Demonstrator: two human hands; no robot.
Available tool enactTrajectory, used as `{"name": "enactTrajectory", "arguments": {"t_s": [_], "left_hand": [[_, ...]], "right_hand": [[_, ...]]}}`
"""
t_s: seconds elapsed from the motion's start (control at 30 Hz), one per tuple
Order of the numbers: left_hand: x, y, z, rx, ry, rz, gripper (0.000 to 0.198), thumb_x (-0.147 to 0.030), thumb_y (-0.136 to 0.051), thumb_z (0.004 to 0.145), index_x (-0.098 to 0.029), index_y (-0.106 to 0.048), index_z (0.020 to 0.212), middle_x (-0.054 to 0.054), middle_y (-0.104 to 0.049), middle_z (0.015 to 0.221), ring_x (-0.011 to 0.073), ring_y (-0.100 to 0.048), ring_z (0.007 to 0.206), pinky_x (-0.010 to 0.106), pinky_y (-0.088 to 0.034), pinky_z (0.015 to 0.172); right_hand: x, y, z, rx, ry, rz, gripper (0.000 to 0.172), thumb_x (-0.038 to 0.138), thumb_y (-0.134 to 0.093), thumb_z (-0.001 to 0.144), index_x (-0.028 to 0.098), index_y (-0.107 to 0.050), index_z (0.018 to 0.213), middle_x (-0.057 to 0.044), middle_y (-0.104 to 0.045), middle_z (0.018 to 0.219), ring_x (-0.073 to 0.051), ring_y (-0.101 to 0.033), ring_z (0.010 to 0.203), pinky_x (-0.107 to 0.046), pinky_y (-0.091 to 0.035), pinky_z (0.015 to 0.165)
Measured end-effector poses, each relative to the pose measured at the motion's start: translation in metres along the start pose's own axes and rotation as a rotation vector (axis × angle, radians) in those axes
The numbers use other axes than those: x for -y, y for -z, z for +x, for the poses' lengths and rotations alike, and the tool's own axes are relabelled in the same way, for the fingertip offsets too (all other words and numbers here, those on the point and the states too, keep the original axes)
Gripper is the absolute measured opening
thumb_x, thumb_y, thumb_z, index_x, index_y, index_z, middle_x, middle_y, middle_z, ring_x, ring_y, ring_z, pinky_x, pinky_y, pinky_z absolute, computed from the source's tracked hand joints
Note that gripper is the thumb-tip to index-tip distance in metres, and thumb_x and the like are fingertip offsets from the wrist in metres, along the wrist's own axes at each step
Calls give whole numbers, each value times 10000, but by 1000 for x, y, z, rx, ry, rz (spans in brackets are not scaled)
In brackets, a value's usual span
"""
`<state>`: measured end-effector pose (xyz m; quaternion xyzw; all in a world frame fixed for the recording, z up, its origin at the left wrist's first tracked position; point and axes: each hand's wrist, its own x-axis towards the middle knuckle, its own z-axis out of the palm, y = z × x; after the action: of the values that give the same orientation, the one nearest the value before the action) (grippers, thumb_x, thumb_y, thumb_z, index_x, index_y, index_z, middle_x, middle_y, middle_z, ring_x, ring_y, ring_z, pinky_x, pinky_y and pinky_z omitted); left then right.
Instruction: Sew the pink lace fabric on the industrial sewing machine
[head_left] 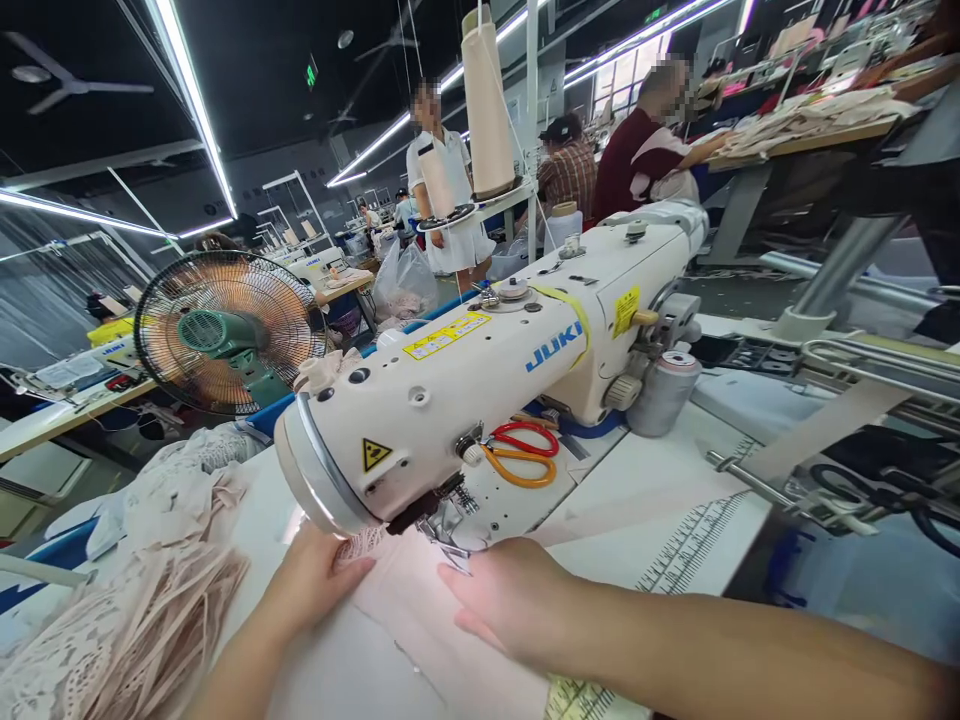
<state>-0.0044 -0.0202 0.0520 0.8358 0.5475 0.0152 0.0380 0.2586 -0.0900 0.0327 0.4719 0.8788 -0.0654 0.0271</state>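
Observation:
Pale pink fabric (pixel 427 610) lies under the needle area of a white JUKI sewing machine (pixel 450 400), with a patch of lace (pixel 361 543) at its far left side. My left hand (pixel 319 580) rests on the left of this cloth, thumb stretched out; its fingertips are partly hidden behind the machine head. To the right of the presser foot (pixel 450 535), my right hand (pixel 517 595) lies on the cloth with fingers extended and apart. A small shiny metal piece shows beside its fingertips; I cannot tell what it is.
Scissors with red and orange handles (pixel 525 455) lie behind the needle area. Lace and pink fabric (pixel 157 590) are heaped at left, near a fan (pixel 225 335). A grey thread cone (pixel 664 393) stands right. A metal strip-feeding frame (pixel 810 480) juts in. Several people sit or stand beyond.

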Motion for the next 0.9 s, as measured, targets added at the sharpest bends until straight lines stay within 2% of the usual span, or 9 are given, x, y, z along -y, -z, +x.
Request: {"name": "enactTrajectory", "arguments": {"t_s": [0.13, 0.27, 0.3, 0.37, 0.43, 0.53, 0.67, 0.8, 0.9], "left_hand": [[-26, -4, -12, -189, -4, 114, 289, -309, -518, 819, -185, -665, 1035, 125, -656, 1075, 320, -603, 1033, 433, -524, 811], [-86, -39, -40, -537, -320, 26, 292, -221, -351, 904, -189, -616, 1023, 96, -668, 1084, 190, -652, 947, 280, -552, 743], [-102, -49, -46, -632, -401, -14, 323, -209, -303, 910, -190, -620, 965, 81, -692, 985, 160, -670, 837, 241, -549, 653], [-126, -63, -56, -637, -452, 5, 312, -233, -315, 896, -195, -623, 859, 52, -701, 843, 145, -640, 629, 252, -504, 508], [-137, -68, -62, -582, -502, 110, 213, -308, -448, 838, -198, -631, 840, 33, -709, 845, 159, -603, 571, 291, -460, 460], [-137, -64, -65, -541, -513, 215, 203, -352, -604, 713, -206, -641, 849, 11, -713, 934, 167, -584, 602, 314, -418, 466], [-132, -54, -65, -565, -522, 232, 179, -308, -620, 670, -211, -638, 820, -7, -710, 917, 150, -549, 603, 315, -384, 483], [-132, -51, -61, -581, -532, 210, 176, -199, -536, 702, -211, -631, 850, -7, -701, 917, 157, -560, 650, 324, -425, 579], [-131, -52, -59, -631, -569, 139, 225, -121, -425, 761, -208, -624, 820, 12, -684, 852, 178, -589, 728, 368, -456, 805]], "right_hand": [[-1, 3, -4, -22, 14, 6, 239, 432, -456, 883, 222, -544, 959, -33, -629, 686, -212, -594, 569, -287, -177, 424], [-10, 11, -17, 27, 83, 42, 240, 402, -464, 878, 206, -565, 971, -65, -635, 768, -204, -582, 634, -283, -155, 453], [-14, 12, -22, 28, 126, 53, 245, 402, -469, 876, 208, -569, 988, -70, -633, 796, -204, -576, 666, -284, -149, 464], [-23, 11, -34, 6, 209, 67, 234, 401, -479, 873, 220, -576, 986, -66, -618, 827, -193, -550, 705, -287, -140, 479], [-31, 9, -46, -13, 262, 70, 201, 391, -486, 872, 231, -573, 958, -49, -592, 826, -170, -509, 686, -286, -133, 482], [-37, 6, -62, -21, 287, 54, 126, 336, -491, 866, 231, -551, 901, -24, -549, 813, -142, -440, 635, -279, -135, 479], [-37, 3, -67, -68, 317, 22, 110, 287, -441, 875, 229, -535, 870, -20, -516, 788, -137, -375, 609, -279, -139, 485], [-36, 2, -59, -107, 310, -22, 131, 300, -433, 876, 242, -550, 888, -20, -509, 770, -140, -323, 591, -284, -127, 485], [-37, 0, -52, -113, 308, -50, 172, 332, -411, 882, 254, -559, 921, -17, -508, 774, -143, -299, 581, -288, -122, 478]]}}
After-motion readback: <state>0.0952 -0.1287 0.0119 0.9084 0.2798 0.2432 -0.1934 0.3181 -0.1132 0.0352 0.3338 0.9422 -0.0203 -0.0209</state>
